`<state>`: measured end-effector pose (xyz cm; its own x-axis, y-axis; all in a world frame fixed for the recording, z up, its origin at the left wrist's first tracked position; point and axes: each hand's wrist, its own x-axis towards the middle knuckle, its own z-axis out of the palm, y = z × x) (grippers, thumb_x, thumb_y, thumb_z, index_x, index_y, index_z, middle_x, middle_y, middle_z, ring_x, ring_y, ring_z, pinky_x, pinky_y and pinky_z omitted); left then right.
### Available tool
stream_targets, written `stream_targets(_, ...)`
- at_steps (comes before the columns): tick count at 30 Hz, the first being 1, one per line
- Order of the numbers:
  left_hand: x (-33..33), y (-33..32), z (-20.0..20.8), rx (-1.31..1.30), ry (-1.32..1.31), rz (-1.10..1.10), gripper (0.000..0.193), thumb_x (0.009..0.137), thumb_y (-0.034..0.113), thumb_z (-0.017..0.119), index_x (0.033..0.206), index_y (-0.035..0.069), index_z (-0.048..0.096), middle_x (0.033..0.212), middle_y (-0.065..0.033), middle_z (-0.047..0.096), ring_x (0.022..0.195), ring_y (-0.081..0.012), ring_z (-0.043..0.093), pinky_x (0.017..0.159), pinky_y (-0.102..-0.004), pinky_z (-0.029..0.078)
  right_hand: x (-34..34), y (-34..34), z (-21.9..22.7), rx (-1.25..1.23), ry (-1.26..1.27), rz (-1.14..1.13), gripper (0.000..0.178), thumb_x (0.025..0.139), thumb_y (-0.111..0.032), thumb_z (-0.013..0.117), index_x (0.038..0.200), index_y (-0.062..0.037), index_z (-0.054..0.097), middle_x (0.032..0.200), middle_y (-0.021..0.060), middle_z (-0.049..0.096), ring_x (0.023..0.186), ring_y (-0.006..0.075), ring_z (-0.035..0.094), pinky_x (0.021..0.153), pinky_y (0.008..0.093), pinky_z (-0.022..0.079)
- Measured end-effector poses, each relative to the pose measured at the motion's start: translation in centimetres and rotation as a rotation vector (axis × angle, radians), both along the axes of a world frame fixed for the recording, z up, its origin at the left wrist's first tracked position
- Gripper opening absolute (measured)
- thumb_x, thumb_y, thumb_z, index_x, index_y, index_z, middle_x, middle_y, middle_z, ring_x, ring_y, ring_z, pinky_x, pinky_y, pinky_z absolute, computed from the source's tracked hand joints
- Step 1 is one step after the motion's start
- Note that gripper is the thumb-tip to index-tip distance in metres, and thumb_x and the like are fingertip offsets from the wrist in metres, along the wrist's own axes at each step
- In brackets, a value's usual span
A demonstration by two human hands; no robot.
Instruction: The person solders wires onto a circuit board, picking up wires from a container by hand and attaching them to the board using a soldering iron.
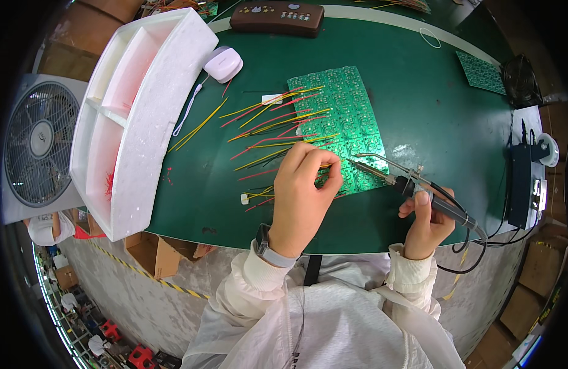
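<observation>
A green panel of small circuit boards [336, 86] lies on the table, with red, yellow and black wires [278, 121] reaching out from it to the left. My left hand [304, 197] is over the panel's lower left part, thumb and forefinger pinched on a thin yellow wire [324, 165]; the fingers partly hide it. In my right hand [427, 226] is a soldering iron [447, 208] with a thin curved metal tube along it. Its tip points left at the panel, just right of my left fingertips. Whether it touches a joint is too small to tell.
A white foam box [155, 123] with red bits in its compartments stands left, near a fan [43, 138]. Loose yellow wires [201, 126], a pale rounded case [224, 64] and a brown pencil case [276, 18] lie about. A soldering station [523, 184] is at right, its cable hanging beside my right hand.
</observation>
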<state>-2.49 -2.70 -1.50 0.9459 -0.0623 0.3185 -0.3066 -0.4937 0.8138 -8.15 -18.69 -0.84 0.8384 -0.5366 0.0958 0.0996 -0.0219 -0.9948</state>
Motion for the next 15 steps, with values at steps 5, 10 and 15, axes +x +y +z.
stream_targets(5,0.0,0.0,0.1,0.005,-0.008,-0.001,0.014,0.065,-0.004,0.061,0.074,0.004,0.054,0.07,-0.0026,0.05,0.054,-0.011,0.04,0.048,-0.0229,0.034,-0.4,0.1,-0.2,-0.063,-0.044,0.002,0.021,0.075,-0.011,0.063,0.079,0.0027,0.047,0.063,0.0073,0.052,0.048,0.0106,0.05,0.044,0.0204,0.042)
stream_targets(10,0.0,-0.1,0.1,0.014,-0.021,0.014,0.014,0.064,-0.005,0.061,0.073,0.003,0.053,0.07,-0.0028,0.05,0.053,-0.0115,0.04,0.047,-0.0231,0.034,-0.9,-0.4,-1.1,-0.192,-0.092,0.047,0.028,0.072,-0.018,0.066,0.078,0.0034,0.048,0.064,0.0096,0.054,0.054,0.0145,0.05,0.051,0.0242,0.041)
stream_targets(15,-0.1,0.0,-0.1,0.043,-0.028,0.019,0.014,0.065,-0.005,0.061,0.074,0.003,0.053,0.071,-0.0033,0.05,0.052,-0.0118,0.041,0.047,-0.0234,0.035,-0.8,-0.4,-1.3,-0.254,-0.157,0.062,0.027,0.071,-0.016,0.067,0.077,0.0046,0.05,0.065,0.0094,0.055,0.06,0.0168,0.051,0.056,0.0264,0.042)
